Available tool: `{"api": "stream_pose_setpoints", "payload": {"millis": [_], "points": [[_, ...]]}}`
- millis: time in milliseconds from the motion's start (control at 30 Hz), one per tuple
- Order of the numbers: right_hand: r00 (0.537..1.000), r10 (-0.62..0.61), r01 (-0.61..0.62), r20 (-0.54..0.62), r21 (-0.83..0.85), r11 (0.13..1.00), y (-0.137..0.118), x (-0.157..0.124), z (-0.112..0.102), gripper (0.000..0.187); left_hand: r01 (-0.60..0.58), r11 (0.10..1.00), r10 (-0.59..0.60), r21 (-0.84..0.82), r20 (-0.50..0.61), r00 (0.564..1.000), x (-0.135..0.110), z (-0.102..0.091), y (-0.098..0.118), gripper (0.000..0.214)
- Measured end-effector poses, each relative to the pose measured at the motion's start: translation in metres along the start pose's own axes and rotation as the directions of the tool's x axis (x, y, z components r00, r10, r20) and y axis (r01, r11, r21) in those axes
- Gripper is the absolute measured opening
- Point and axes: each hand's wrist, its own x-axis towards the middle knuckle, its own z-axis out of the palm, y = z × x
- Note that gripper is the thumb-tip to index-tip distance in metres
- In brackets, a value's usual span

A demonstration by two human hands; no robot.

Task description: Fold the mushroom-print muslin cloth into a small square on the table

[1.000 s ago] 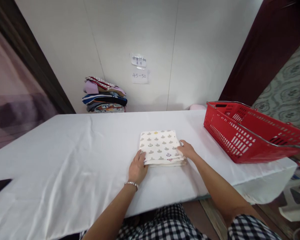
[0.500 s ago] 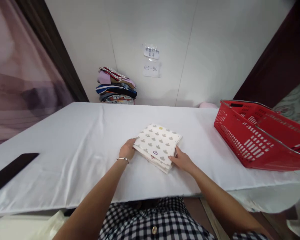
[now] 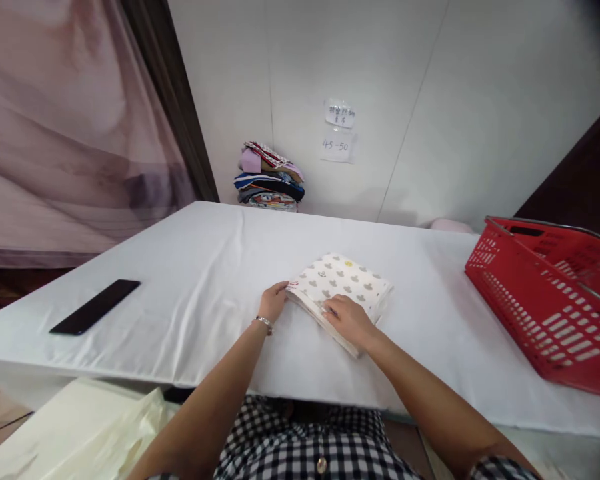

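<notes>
A folded white cloth (image 3: 347, 283) with small grey prints lies on the white table (image 3: 190, 280), turned at an angle. My left hand (image 3: 273, 301), with a bracelet on its wrist, grips the cloth's near left corner with curled fingers. Resting on top of the cloth's near edge is my right hand (image 3: 349, 320), fingers bent and pressing down on it.
A red plastic basket (image 3: 545, 303) stands at the right end of the table. A black phone (image 3: 96, 305) lies at the left. A pile of folded clothes (image 3: 270, 177) sits against the back wall. Cream fabric (image 3: 85, 433) hangs below the table's near left edge.
The cloth has been turned further and shifted left in my hands. My right hand moved from its edge onto its top. My view has swung to the left.
</notes>
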Motion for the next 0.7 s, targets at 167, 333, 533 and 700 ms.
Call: {"api": "stream_pose_setpoints", "payload": {"millis": [167, 333, 533, 700], "points": [[0.999, 0.044, -0.04, 0.023, -0.178, 0.983, -0.005, 0.012, 0.015, 0.017, -0.029, 0.997, 0.025, 0.066, 0.069, 0.997, 0.007, -0.008, -0.001, 0.032], [0.999, 0.029, -0.021, 0.022, -0.29, 0.957, -0.01, 0.027, 0.017, 0.017, -0.106, 0.987, 0.091, 0.121, 0.122, 0.988, 0.015, -0.013, -0.004, 0.031], [1.0, -0.025, 0.025, 0.003, -0.277, 0.96, -0.024, 0.037, 0.022, 0.024, -0.415, 0.835, 0.412, 0.361, 0.089, 0.907, 0.016, -0.015, -0.008, 0.024], [0.997, -0.047, 0.064, 0.061, -0.312, 0.948, -0.024, 0.029, 0.034, 0.022, -0.344, 0.79, 0.393, 0.507, 0.011, 0.919, 0.008, -0.014, -0.013, 0.024]]}}
